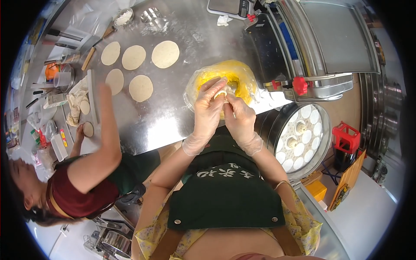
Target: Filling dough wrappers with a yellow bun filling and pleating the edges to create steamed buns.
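Observation:
Both my hands wear clear plastic gloves and meet over the near edge of the steel table. My left hand [207, 106] cups a small piece of dough [220, 93], its pale rim gathered upward. Fingers of my right hand [241, 118] pinch that same dough from the other side. Most of the dough is hidden by my fingers. Just beyond them sits a plastic-lined bowl [190, 89] holding yellow filling [248, 83]. Several flat dough rounds [165, 54] lie on the table to the left.
Right of me stands a round steamer tray [282, 145] with white paper discs and two pleated buns [300, 127]. A dough-sheeting machine [299, 52] occupies the far right, beside a scale [229, 8]. At left, a co-worker [93, 173] holds a dough round [88, 129]; a rolling pin [88, 58] lies beyond.

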Demonstrator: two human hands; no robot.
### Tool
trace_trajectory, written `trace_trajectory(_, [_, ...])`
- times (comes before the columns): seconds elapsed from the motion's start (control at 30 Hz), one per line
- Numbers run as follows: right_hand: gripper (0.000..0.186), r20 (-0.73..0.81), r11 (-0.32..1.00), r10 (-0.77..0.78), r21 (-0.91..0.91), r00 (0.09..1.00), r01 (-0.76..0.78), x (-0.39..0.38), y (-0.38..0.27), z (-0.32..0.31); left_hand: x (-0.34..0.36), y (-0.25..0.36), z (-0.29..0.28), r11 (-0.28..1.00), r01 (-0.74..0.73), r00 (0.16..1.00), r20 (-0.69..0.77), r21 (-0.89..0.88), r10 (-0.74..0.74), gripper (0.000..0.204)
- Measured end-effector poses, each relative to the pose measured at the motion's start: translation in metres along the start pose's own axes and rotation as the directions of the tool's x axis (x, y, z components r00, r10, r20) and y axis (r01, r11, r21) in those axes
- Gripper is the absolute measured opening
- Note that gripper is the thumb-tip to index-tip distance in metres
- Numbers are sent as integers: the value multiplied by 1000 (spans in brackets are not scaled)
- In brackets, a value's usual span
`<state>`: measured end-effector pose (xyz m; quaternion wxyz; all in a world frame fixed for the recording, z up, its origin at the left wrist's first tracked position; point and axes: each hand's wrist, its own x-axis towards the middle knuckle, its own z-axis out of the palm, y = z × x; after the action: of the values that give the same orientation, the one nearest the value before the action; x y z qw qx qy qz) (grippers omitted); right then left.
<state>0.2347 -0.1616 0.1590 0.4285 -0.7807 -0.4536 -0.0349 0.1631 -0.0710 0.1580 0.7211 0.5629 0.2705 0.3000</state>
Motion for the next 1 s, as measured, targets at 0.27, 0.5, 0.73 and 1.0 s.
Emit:
trace_trajectory(0.27, [32, 19, 987, 102, 127, 995, -103, 2, -2, -2, 7, 12, -10, 950, -88, 988, 149, 300, 45, 40])
trace_trajectory(0.5, [19, 5, 800, 367, 509, 930, -318, -6, -1, 12, 0, 7, 6, 914, 210, 969, -51, -349, -242, 39])
trace_trajectory(0.73, [11, 81, 949, 281, 122, 956, -290, 11, -11, -4, 8, 4, -5, 992, 15, 998, 62, 122, -23, 40])
trace_trajectory(1.0, [20, -10, 926, 261, 286, 965, -247, 13, -14, -1, 10, 16, -7, 954, 43, 985, 148, 296, -90, 46])
